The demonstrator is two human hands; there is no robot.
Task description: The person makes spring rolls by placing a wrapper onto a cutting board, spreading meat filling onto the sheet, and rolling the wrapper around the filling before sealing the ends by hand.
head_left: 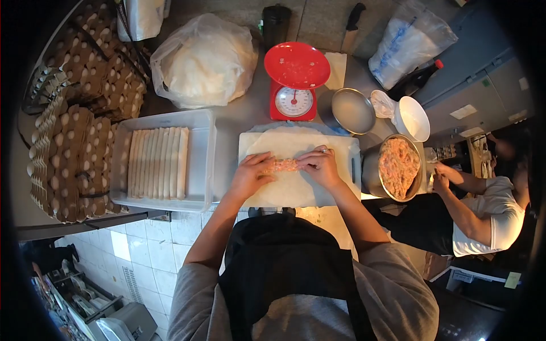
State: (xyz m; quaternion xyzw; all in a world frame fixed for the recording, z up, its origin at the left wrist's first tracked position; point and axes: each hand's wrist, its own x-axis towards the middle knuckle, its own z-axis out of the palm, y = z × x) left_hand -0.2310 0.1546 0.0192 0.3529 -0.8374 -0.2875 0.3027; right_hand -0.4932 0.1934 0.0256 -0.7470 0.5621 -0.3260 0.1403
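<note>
A strip of pinkish filling lies across a pale round wrapper on the white cutting board. My left hand touches the filling's left end, fingers bent over it. At the right end, my right hand has its fingers on the filling. Both hands press or pinch the strip from its two ends. To the right, a metal bowl holds a mound of the same pinkish mixture. A clear plastic tub on the left holds several long pale rolls side by side.
Behind the board stands a red scale. Around it are a bag of pale sheets, a metal bowl, a white bowl and a knife. Egg trays stand far left. Another person is at right.
</note>
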